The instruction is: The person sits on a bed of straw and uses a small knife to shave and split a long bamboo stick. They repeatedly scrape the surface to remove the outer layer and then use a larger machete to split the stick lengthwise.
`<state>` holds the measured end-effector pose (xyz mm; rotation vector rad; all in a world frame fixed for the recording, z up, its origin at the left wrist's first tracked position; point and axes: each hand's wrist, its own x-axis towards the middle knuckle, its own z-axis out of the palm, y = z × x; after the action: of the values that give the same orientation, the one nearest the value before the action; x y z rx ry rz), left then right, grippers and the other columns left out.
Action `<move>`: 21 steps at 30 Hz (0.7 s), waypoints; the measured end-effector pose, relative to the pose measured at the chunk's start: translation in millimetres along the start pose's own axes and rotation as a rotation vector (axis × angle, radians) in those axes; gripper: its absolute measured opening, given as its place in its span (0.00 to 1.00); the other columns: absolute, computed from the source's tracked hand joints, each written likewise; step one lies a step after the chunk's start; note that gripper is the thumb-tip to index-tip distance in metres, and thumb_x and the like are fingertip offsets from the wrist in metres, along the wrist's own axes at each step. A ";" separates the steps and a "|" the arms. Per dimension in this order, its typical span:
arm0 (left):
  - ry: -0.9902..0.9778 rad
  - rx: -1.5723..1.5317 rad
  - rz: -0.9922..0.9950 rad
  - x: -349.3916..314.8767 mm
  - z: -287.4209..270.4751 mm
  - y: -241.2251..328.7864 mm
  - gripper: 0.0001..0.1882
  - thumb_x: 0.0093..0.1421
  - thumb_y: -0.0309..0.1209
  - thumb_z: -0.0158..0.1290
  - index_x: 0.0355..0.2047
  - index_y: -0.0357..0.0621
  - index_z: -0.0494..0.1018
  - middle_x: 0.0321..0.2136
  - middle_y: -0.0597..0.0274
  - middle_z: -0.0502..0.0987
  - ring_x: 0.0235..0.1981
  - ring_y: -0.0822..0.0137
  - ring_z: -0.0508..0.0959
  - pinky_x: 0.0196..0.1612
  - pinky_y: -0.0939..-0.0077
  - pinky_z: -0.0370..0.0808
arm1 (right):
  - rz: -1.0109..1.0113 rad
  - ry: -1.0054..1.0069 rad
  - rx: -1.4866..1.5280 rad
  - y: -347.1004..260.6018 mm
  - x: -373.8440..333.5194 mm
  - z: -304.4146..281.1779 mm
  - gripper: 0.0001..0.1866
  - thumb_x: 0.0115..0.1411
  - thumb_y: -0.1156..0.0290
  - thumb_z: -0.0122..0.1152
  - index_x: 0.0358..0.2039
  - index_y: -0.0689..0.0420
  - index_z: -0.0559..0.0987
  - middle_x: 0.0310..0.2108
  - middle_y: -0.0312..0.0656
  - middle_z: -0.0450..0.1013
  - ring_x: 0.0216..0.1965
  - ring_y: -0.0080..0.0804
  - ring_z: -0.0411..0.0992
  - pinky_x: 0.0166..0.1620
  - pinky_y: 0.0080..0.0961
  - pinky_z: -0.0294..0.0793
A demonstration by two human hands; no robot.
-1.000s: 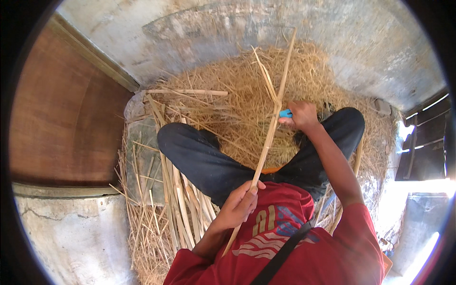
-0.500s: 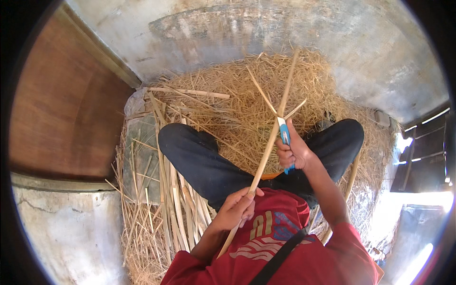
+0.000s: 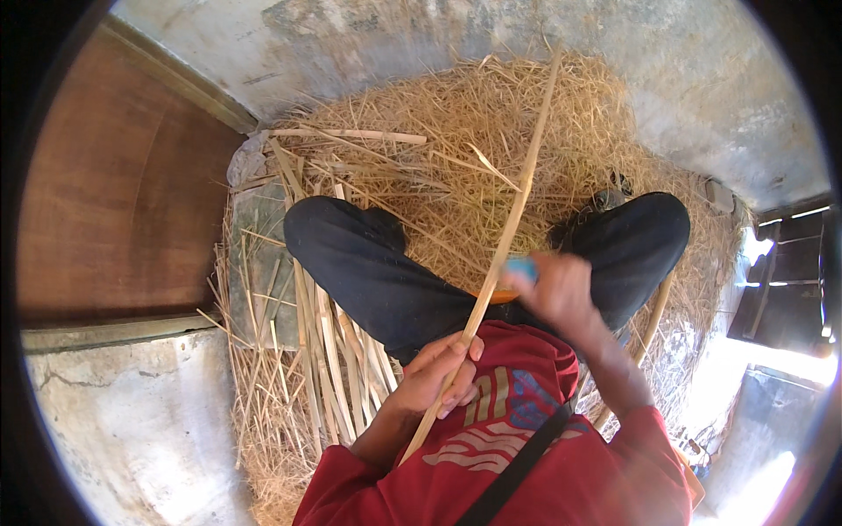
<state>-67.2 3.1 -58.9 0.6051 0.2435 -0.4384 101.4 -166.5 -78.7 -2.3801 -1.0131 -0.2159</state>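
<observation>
My left hand (image 3: 438, 377) is closed round the lower part of a long pale bamboo strip (image 3: 510, 228), which slants up and away across my lap. A thin shaving (image 3: 493, 167) curls off the strip's left side, higher up. Smeared by motion, my right hand (image 3: 560, 287) is wrapped round a blue utility knife (image 3: 523, 267) close beside the strip's right side. The knife's blade cannot be made out, nor whether it touches the strip.
Cut bamboo strips (image 3: 338, 368) lie in a bundle left of my crossed legs. Loose straw-like shavings (image 3: 421, 140) cover the ground ahead, up to a stained wall (image 3: 368, 44). A brown wooden panel (image 3: 123, 184) stands at the left. Something orange (image 3: 500, 296) shows in my lap.
My right hand has drawn the knife down along the strip toward me. One of two shavings by the blade no longer shows on the strip. The left hand keeps its grip.
</observation>
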 end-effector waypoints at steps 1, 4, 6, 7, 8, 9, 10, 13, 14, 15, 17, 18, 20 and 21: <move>-0.021 -0.020 -0.013 0.2 1.4 -1.0 0.16 0.71 0.42 0.30 0.39 0.44 0.61 0.07 0.69 0.60 0.04 0.75 0.58 0.15 0.81 0.58 | 0.101 0.067 -0.090 17.8 9.2 4.8 0.29 0.54 0.41 0.60 0.15 0.56 0.72 0.10 0.43 0.67 0.11 0.41 0.69 0.14 0.35 0.65; -0.048 -0.153 -0.022 3.2 1.7 -5.5 0.15 0.72 0.42 0.29 0.38 0.47 0.60 0.06 0.71 0.58 0.03 0.74 0.57 0.14 0.81 0.56 | -0.038 -0.093 0.069 8.8 -5.5 -0.2 0.30 0.51 0.38 0.60 0.15 0.55 0.72 0.10 0.41 0.66 0.11 0.40 0.69 0.15 0.36 0.67; -0.116 -0.299 0.011 2.9 -0.6 -10.7 0.15 0.72 0.43 0.28 0.37 0.49 0.60 0.06 0.72 0.57 0.03 0.75 0.57 0.13 0.81 0.55 | -0.183 -0.177 0.147 -20.5 -18.9 -1.1 0.33 0.48 0.33 0.59 0.15 0.55 0.72 0.11 0.40 0.66 0.12 0.39 0.70 0.17 0.36 0.68; -0.151 -0.372 0.028 3.7 -2.8 -12.9 0.15 0.72 0.43 0.27 0.36 0.50 0.59 0.06 0.72 0.57 0.03 0.75 0.56 0.13 0.81 0.54 | -0.221 -0.147 0.133 -20.6 -13.5 -0.7 0.33 0.48 0.32 0.59 0.15 0.54 0.72 0.11 0.40 0.66 0.12 0.39 0.70 0.16 0.35 0.68; -0.164 -0.424 -0.003 5.9 -6.9 -15.1 0.15 0.72 0.44 0.27 0.34 0.51 0.58 0.06 0.73 0.56 0.02 0.75 0.56 0.11 0.80 0.53 | -0.258 -0.116 0.120 -18.1 -4.8 0.0 0.33 0.47 0.32 0.58 0.14 0.54 0.72 0.11 0.40 0.66 0.12 0.39 0.70 0.16 0.35 0.67; -0.188 -0.451 -0.007 5.8 -6.7 -13.6 0.15 0.72 0.44 0.27 0.34 0.51 0.58 0.06 0.73 0.56 0.02 0.75 0.56 0.12 0.80 0.53 | -0.293 -0.088 0.112 -16.7 0.9 0.8 0.34 0.47 0.31 0.58 0.14 0.54 0.72 0.10 0.39 0.66 0.12 0.38 0.70 0.16 0.34 0.67; -0.213 -0.477 -0.011 6.5 -6.2 -10.8 0.15 0.72 0.44 0.27 0.34 0.52 0.58 0.06 0.73 0.56 0.02 0.75 0.55 0.12 0.81 0.53 | -0.297 -0.105 0.079 -16.1 2.9 1.8 0.34 0.46 0.31 0.58 0.13 0.53 0.71 0.10 0.39 0.65 0.11 0.37 0.69 0.16 0.32 0.66; -0.180 -0.427 -0.040 6.0 -1.2 -8.7 0.15 0.72 0.45 0.28 0.33 0.52 0.58 0.06 0.73 0.55 0.02 0.75 0.55 0.12 0.81 0.53 | -0.238 -0.004 -0.061 -4.5 15.1 -2.9 0.35 0.47 0.31 0.58 0.11 0.53 0.68 0.09 0.38 0.63 0.11 0.36 0.67 0.16 0.32 0.65; -0.154 -0.391 -0.056 6.7 0.7 -8.4 0.15 0.72 0.45 0.28 0.32 0.52 0.57 0.06 0.73 0.55 0.02 0.75 0.55 0.12 0.81 0.53 | -0.232 -0.003 -0.080 11.1 16.1 3.8 0.35 0.46 0.31 0.58 0.11 0.53 0.65 0.10 0.39 0.62 0.11 0.39 0.65 0.18 0.33 0.64; -0.149 -0.390 -0.061 7.5 1.1 -7.3 0.16 0.72 0.45 0.28 0.32 0.52 0.57 0.06 0.73 0.55 0.02 0.75 0.55 0.12 0.81 0.53 | -0.261 -0.007 -0.098 14.8 19.4 4.8 0.35 0.46 0.31 0.58 0.11 0.53 0.65 0.10 0.39 0.62 0.11 0.39 0.65 0.18 0.33 0.64; -0.136 -0.390 -0.070 9.1 1.2 -4.7 0.16 0.71 0.46 0.28 0.31 0.52 0.57 0.06 0.73 0.55 0.02 0.75 0.55 0.13 0.81 0.53 | -0.319 -0.016 -0.132 20.6 25.7 6.2 0.34 0.46 0.31 0.57 0.11 0.53 0.65 0.10 0.39 0.62 0.11 0.39 0.65 0.18 0.33 0.64; -0.132 -0.366 -0.074 8.3 0.7 -5.4 0.16 0.71 0.46 0.29 0.31 0.52 0.57 0.06 0.73 0.55 0.02 0.75 0.55 0.13 0.81 0.53 | -0.265 -0.036 -0.140 29.0 28.2 11.3 0.35 0.48 0.30 0.55 0.12 0.53 0.67 0.11 0.40 0.64 0.12 0.40 0.66 0.18 0.35 0.65; -0.118 -0.314 -0.088 4.9 0.0 -6.2 0.17 0.71 0.47 0.29 0.31 0.52 0.57 0.06 0.73 0.55 0.03 0.75 0.55 0.13 0.81 0.53 | -0.180 -0.006 -0.211 58.4 44.9 9.3 0.35 0.48 0.29 0.53 0.13 0.53 0.68 0.10 0.41 0.64 0.13 0.41 0.67 0.18 0.36 0.65; -0.107 -0.291 -0.101 5.9 1.0 -4.6 0.17 0.71 0.48 0.30 0.31 0.52 0.57 0.06 0.73 0.55 0.03 0.76 0.55 0.13 0.81 0.53 | -0.138 0.014 -0.242 73.1 55.1 8.3 0.36 0.48 0.29 0.52 0.13 0.53 0.68 0.10 0.41 0.65 0.13 0.42 0.68 0.18 0.37 0.66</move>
<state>-64.1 -2.9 -62.4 0.2844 0.2309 -0.5208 191.5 -169.7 -97.2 -2.5189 -1.2054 -0.4266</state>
